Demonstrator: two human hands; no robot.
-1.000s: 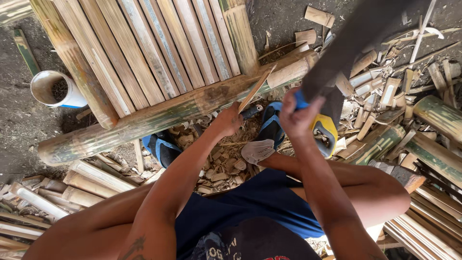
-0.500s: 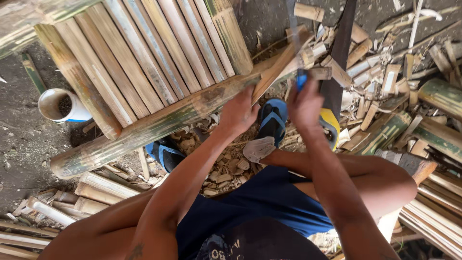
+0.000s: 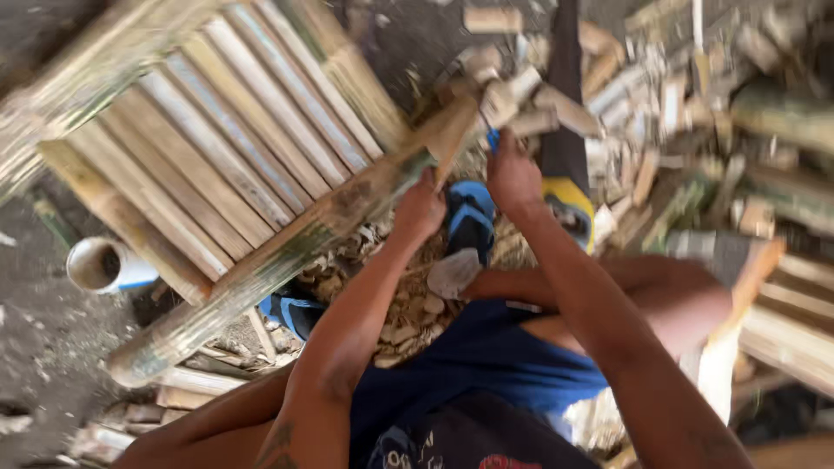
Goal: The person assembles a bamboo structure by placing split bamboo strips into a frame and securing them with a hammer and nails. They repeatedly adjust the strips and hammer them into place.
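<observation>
- Shifted since the earlier frame: blade (image 3: 563, 104) now swung down beside the bamboo stick (image 3: 452, 143); view tilted and blurred.
- Head view: left hand (image 3: 420, 208) pinching the stick's lower end, upright against the bamboo frame (image 3: 261, 260); right hand (image 3: 512, 174) clenched on the blade's blue handle.
- Risk, judged: blade glancing off toward the left fingers or blue sandals (image 3: 469, 221), both close beneath.

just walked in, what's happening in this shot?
A person crouches over a bamboo slat panel on the ground. The left hand steadies a thin bamboo stick at the end of the panel's thick bamboo pole. The right hand grips a long dark blade by a blue handle, close beside that stick. Bamboo offcuts lie all around, and a white pipe lies to the left. The picture is motion-blurred.
</observation>
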